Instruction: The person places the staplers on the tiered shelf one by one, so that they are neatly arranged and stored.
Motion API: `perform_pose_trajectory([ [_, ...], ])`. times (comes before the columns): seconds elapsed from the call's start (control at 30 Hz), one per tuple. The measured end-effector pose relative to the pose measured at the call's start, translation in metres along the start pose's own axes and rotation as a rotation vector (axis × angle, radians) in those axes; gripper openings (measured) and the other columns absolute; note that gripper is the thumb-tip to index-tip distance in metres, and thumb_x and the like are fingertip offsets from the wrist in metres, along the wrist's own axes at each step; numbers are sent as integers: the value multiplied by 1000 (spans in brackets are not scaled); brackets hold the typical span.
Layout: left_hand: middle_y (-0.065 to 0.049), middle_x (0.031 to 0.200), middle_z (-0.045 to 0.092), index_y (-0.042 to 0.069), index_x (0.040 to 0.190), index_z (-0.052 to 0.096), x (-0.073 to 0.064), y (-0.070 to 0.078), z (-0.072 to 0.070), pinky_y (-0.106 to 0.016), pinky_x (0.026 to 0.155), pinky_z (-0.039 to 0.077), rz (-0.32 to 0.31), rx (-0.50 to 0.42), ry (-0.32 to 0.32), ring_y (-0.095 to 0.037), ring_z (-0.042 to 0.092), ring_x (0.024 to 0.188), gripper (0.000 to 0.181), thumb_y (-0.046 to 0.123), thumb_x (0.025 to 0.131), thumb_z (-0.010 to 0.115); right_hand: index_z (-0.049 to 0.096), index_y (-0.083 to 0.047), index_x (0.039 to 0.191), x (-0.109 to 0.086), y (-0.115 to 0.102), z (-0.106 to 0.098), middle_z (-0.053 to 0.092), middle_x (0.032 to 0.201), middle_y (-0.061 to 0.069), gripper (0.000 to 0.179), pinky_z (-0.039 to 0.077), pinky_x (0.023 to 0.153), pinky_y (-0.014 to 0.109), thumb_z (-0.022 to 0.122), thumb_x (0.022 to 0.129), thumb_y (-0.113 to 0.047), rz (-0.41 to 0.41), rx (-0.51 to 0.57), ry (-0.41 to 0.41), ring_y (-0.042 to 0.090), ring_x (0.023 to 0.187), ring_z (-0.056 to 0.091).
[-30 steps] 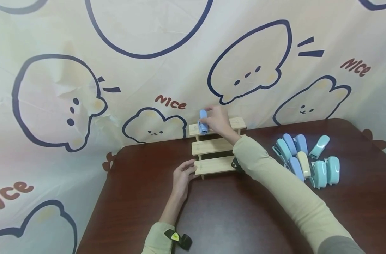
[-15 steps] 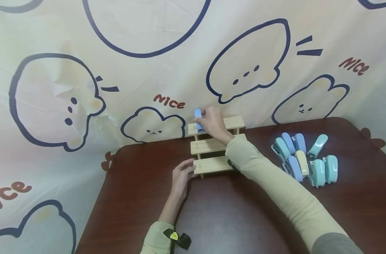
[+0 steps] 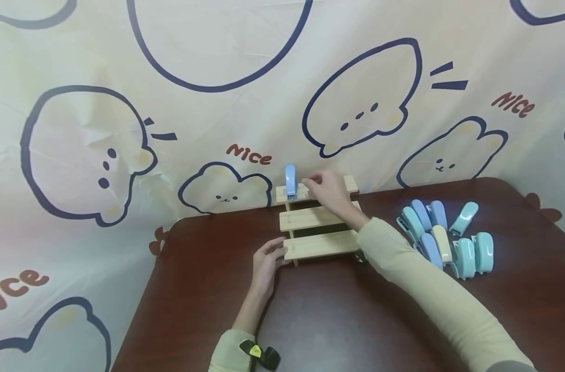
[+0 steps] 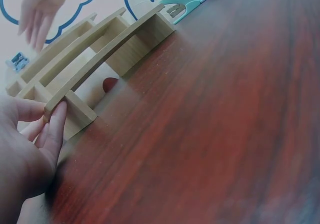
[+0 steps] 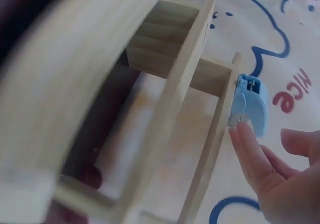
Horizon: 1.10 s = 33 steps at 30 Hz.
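A three-step wooden display rack (image 3: 322, 245) stands against the back wall on the dark table. My left hand (image 3: 265, 266) pinches the left end of its lowest step between thumb and fingers, as the left wrist view shows closely. On the top step, at the left end, a light blue stapler (image 3: 290, 182) stands upright. My right hand (image 3: 331, 192) is just to the right of it over the top step, holding nothing, its fingers relaxed. In the right wrist view the fingertips (image 5: 243, 129) overlap the lower part of the blue stapler (image 5: 256, 111).
To the right of the rack several staplers lie grouped on the table: blue ones (image 3: 421, 214), a cream one (image 3: 442, 244) and teal ones (image 3: 484, 252). A patterned wall sheet (image 3: 245, 119) rises right behind the table's back edge.
The right hand slid the blue stapler leftward to the end of the top step, then let go of it and drew away to the right. The left hand stays on the rack.
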<state>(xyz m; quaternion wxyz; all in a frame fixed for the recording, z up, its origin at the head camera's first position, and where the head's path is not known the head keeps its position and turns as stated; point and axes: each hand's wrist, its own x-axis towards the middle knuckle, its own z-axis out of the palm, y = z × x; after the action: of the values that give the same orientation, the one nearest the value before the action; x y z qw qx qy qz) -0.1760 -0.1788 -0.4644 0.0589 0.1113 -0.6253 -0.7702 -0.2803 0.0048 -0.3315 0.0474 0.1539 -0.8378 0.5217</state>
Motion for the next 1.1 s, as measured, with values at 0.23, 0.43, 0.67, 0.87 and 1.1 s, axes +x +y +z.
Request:
perform_pose_trajectory([
  [0.23,-18,117,69,-11,128,64,0,1,1,-24,70,60,8,21,-9,-14,68,84,34,-1,96,65,72,10,114,-43,38,-50,75,97,24,32,64,71,30,63,104,-19,92,137,67,27,80,76],
  [0.43,-17,116,69,-12,129,63,0,0,0,-23,70,59,-1,27,-6,-14,68,83,35,0,96,65,68,12,119,-73,70,-94,75,100,23,40,64,73,29,61,106,-25,206,103,73,19,82,76],
  [0.67,-20,121,67,-11,131,62,-2,-1,1,-23,72,59,-13,42,-14,-13,68,85,37,2,97,65,63,10,129,-98,89,-135,72,112,27,46,60,75,18,56,109,-31,234,13,87,28,96,75],
  [0.87,-22,123,66,-11,131,62,-3,-3,0,-23,73,59,-24,51,-12,-14,68,87,37,1,97,64,58,9,137,-107,104,-154,66,125,31,55,60,89,30,52,109,-38,293,-12,95,40,112,69],
  [1.1,-20,122,67,-11,132,61,-1,1,2,-23,73,59,-5,47,-24,-14,68,87,37,2,97,64,51,9,143,-102,110,-164,55,138,35,63,48,106,62,48,109,-44,323,-80,57,50,122,59],
])
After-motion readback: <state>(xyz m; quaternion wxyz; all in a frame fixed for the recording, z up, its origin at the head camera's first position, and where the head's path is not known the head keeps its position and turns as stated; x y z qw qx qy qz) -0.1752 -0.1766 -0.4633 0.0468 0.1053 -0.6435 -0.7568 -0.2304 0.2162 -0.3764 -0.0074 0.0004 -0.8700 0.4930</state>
